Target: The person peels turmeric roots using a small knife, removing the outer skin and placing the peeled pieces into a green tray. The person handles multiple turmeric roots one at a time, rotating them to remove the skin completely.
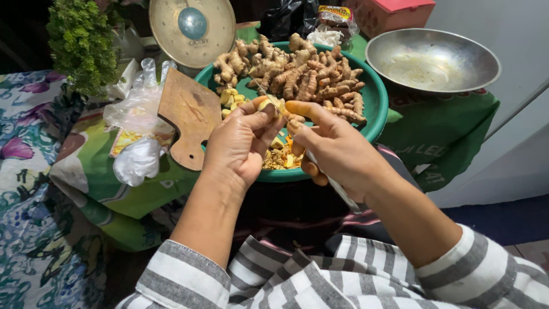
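Observation:
My left hand pinches a small yellowish piece of root over a green basin. My right hand grips a knife whose metal handle end pokes out below the palm; its forefinger lies along the root piece. The blade is hidden by the fingers. The basin holds a heap of knobbly brown turmeric or ginger roots at the back and peeled yellow bits and scraps at the front. A wooden cutting board leans on the basin's left rim.
An empty metal bowl sits at the back right. A weighing scale dial stands behind the basin. Clear plastic bags lie to the left, a bunch of green herbs at the far left. A green printed cloth covers the surface.

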